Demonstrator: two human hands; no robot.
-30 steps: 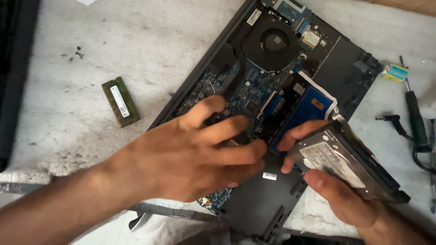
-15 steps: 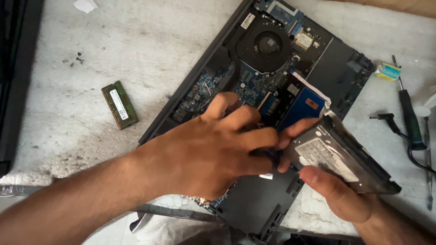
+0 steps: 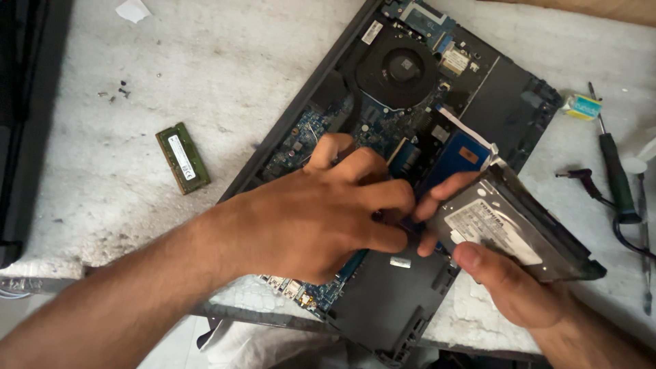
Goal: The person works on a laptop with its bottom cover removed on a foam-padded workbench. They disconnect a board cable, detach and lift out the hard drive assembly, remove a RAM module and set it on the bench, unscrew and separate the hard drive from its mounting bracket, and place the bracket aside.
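Head view: right hand (image 3: 509, 283) clamps hard drive (image 3: 516, 229), tilted up off open laptop (image 3: 410, 137) for access. Left hand (image 3: 321, 215) fingers together at drive's near edge, probably its connector.

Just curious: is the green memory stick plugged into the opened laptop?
No, the green memory stick lies on the white table, apart from the opened black laptop.

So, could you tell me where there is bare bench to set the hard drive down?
The widest bare patch lies between the memory stick and the opened laptop, running up to the paper scrap. Right of the laptop it is crowded: screwdriver, cable plug. The right hand holds the hard drive.
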